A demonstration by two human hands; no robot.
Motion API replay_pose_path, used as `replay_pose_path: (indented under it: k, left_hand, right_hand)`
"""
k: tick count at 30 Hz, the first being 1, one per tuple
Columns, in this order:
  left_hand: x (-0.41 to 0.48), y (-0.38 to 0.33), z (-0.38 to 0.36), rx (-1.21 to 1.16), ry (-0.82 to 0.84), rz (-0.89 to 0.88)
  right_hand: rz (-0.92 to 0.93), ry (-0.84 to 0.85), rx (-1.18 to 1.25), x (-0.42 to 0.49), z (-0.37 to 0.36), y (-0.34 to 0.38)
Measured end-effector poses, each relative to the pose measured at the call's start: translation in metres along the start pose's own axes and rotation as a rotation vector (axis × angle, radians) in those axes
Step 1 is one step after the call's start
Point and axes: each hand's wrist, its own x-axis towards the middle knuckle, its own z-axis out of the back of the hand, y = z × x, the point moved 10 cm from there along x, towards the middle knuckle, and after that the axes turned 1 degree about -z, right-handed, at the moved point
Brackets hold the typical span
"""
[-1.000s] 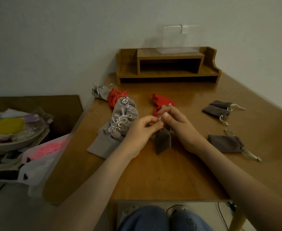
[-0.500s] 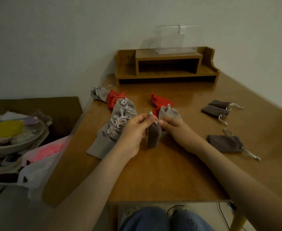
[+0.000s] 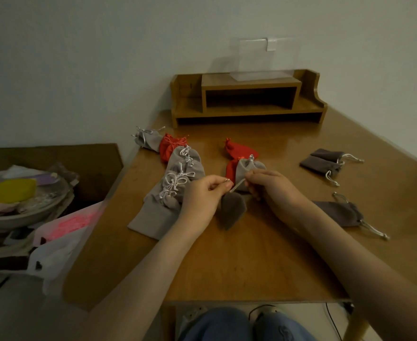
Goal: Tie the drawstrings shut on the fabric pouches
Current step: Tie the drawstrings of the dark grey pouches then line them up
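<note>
Hands wider apart than before: left hand (image 3: pixel 202 195) and right hand (image 3: pixel 274 190) each pinched the cord (image 3: pixel 237 186); grey pouch (image 3: pixel 232 212) hung at their six o'clock. Likely risk: a loose pinch lets the knot slip.

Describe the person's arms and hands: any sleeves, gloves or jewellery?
The left hand and right hand are ungloved, with no watch or bracelet visible. Both arms are bare to the frame edge, no sleeves showing. Blue jeans cover the knees.
</note>
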Motion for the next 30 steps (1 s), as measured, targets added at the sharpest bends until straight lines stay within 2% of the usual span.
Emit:
replay_pose_path:
  k: [9, 13, 22, 30]
  left_hand:
    - [0.0, 0.001, 0.001, 0.045, -0.034, -0.005]
    - [0.0, 0.002, 0.005, -0.009, -0.065, 0.024]
    - [-0.001, -0.007, 0.005, 0.035, -0.082, -0.07]
    - [0.0, -0.005, 0.0, -0.093, -0.053, -0.051]
  right_hand:
    - [0.082, 0.148, -0.071, -0.003, -0.017, 0.003]
    - [0.084, 0.112, -0.022, 0.0, -0.013, 0.001]
    - [0.139, 0.011, 0.071, -0.004, -0.015, 0.006]
    - [0.182, -0.096, 0.071, -0.003, -0.01, 0.01]
